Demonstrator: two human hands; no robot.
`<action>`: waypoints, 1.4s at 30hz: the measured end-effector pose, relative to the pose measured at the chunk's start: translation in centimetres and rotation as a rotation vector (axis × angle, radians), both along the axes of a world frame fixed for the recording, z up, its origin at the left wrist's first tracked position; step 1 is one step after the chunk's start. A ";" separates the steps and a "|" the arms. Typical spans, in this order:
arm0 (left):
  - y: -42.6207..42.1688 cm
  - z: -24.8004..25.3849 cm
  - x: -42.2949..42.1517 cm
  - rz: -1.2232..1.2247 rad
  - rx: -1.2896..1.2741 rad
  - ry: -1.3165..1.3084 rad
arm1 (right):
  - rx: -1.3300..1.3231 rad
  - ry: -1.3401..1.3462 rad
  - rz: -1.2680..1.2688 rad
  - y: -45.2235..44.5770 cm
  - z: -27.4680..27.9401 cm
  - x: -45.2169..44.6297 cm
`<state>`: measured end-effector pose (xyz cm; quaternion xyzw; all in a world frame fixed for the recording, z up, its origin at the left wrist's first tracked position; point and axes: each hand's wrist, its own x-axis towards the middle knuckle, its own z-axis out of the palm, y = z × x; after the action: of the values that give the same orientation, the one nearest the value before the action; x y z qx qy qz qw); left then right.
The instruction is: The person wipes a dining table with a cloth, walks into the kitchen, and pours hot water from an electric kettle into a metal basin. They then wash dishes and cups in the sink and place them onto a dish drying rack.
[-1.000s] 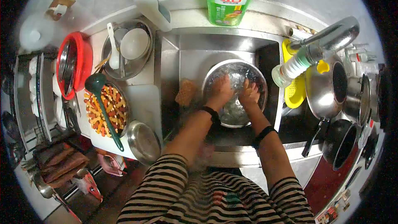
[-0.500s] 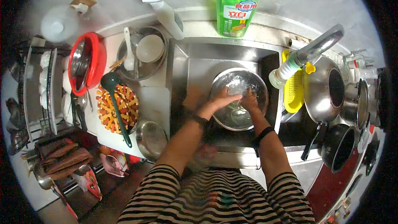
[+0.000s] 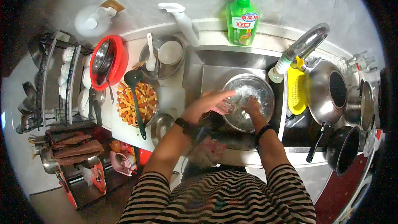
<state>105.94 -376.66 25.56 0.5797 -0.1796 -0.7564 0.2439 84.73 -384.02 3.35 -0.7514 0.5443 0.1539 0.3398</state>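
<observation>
A round metal bowl (image 3: 265, 118) with water in it stands in the steel sink. My left hand (image 3: 207, 101) is at the bowl's left rim, closed round a small clear vessel (image 3: 224, 107) that looks like glass. Inside the bowl, toward its right side, my right hand (image 3: 252, 108) points down; its fingertips are blurred and any held item cannot be made out. Above the bowl's upper right edge is the faucet's white nozzle (image 3: 277, 71).
Left of the sink (image 3: 192, 64) are a dish of colourful pieces (image 3: 128, 105) with a green ladle (image 3: 136, 95), a red basin (image 3: 120, 66) and a bowl of dishes. Behind stands a green soap bottle (image 3: 242, 25). A yellow strainer (image 3: 297, 91) and pans (image 3: 327, 91) lie right.
My left hand has moved out of the bowl's middle to its left rim, and a clear vessel now shows in it. My right hand stays in the bowl. The view has shifted.
</observation>
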 end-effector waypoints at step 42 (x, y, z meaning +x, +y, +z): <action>13.1 10.3 6.1 0.466 -0.578 0.283 | 0.982 -1.187 -0.400 0.4 26.4 -0.8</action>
<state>112.08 -363.59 35.83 0.4024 -0.2131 -0.6716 0.5845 83.90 -383.57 29.77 -0.3602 0.2670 -0.1138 0.8866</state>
